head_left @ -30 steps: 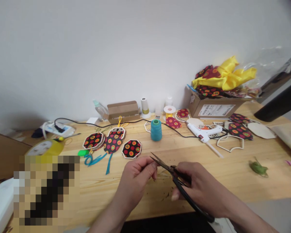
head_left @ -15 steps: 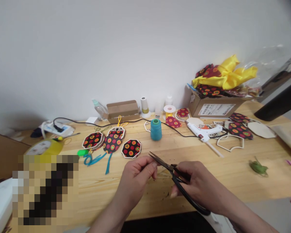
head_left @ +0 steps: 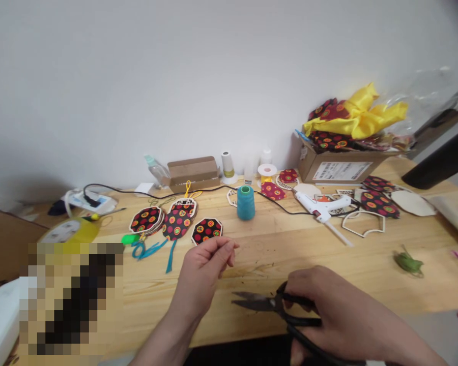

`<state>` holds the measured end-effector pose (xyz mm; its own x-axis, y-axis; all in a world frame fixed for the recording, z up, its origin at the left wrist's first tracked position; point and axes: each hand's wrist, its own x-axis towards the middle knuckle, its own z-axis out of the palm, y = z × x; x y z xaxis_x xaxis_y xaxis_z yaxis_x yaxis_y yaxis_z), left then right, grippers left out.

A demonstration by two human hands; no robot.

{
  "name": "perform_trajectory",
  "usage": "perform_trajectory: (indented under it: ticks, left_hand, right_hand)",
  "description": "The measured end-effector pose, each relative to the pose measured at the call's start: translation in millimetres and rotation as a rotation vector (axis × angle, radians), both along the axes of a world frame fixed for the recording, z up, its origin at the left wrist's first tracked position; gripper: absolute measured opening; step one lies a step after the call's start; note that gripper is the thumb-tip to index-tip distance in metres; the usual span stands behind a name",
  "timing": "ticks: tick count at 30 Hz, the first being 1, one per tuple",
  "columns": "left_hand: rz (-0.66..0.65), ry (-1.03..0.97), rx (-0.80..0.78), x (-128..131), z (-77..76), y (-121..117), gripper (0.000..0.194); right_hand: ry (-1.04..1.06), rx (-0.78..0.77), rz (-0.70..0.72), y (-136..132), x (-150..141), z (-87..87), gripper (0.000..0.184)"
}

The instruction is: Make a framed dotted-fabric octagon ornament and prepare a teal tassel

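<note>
My right hand (head_left: pixel 320 305) grips a pair of black-handled scissors (head_left: pixel 267 302) low over the table's front, with the blades slightly apart and pointing left. My left hand (head_left: pixel 209 269) is closed in a pinch above the wood; whatever sits between thumb and finger is too small to make out. Just behind it lies an octagonal panel (head_left: pixel 204 230) covered in dark floral fabric, partly hidden by the fingers. A teal thread cone (head_left: pixel 246 204) stands upright beyond both hands. Left of the panel rests a floral pouch-shaped ornament (head_left: pixel 178 221) with a yellow loop and teal cords.
A white glue gun (head_left: pixel 324 207) lies at the right, its black cable (head_left: pixel 198 192) running across to a power strip (head_left: pixel 95 202). A cardboard box (head_left: pixel 336 168) holds fabrics. A green cord bundle (head_left: pixel 408 263) is at right; stacked floral panels (head_left: pixel 147 221) lie left.
The scissors have moved down toward me, away from the left hand, and their blades have spread. My left hand has shifted slightly left and up, still pinched.
</note>
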<state>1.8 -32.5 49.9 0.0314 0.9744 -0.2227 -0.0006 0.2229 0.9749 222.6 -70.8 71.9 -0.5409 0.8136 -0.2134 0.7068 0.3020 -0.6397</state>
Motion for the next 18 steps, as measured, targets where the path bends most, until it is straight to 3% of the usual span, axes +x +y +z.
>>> perform_trajectory:
  ticks: [4,7,14,18]
  left_hand:
    - [0.042,-0.112,-0.039,1,2.7,2,0.017]
    - [0.054,-0.167,-0.067,4,4.2,3,0.018]
    - [0.06,-0.292,-0.14,7,5.2,2,0.019]
    - [0.056,-0.354,-0.179,8,7.0,1,0.028]
  right_hand:
    - [-0.395,0.16,-0.233,6,20,-14.4,0.022]
    - [-0.633,0.181,-0.391,13,36,-25.3,0.024]
    - [-0.637,0.197,-0.458,8,65,-39.3,0.02]
    - [-0.645,0.332,-0.477,12,60,-33.6,0.022]
